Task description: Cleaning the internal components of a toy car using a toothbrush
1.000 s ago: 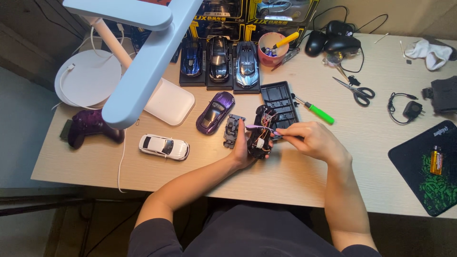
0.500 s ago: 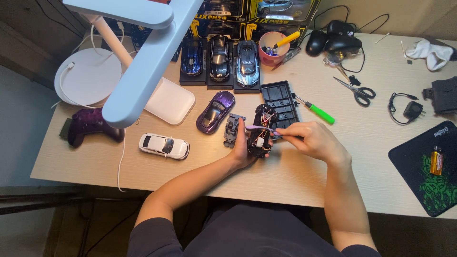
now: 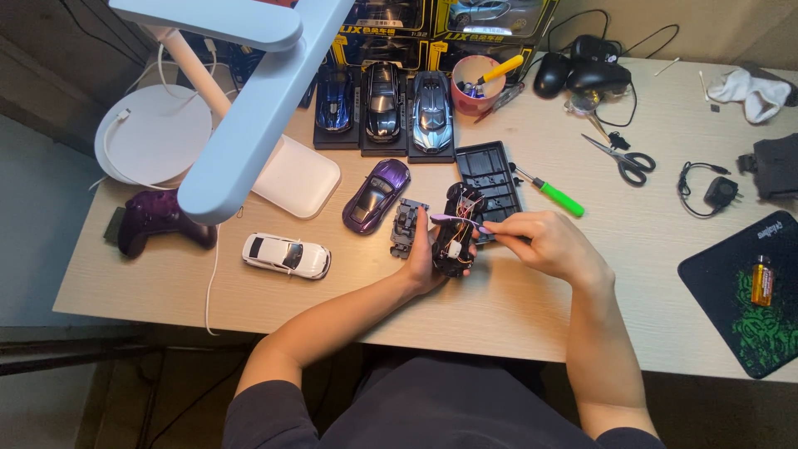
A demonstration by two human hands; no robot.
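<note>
Three model cars stand in a row at the bench's back, a parts tray before them. Scissors lie right of the tray, a game controller far left.

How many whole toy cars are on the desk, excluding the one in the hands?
5: three on stands at the back, blue, black, silver; a purple car mid-desk; a white car front left. The lamp may hide more.

A pale wooden desk carried a white car, a purple car, a dark gamepad and a white lamp base. Scissors, a green screwdriver, a black tray, a pink cup and a black mat also lay there.
</note>
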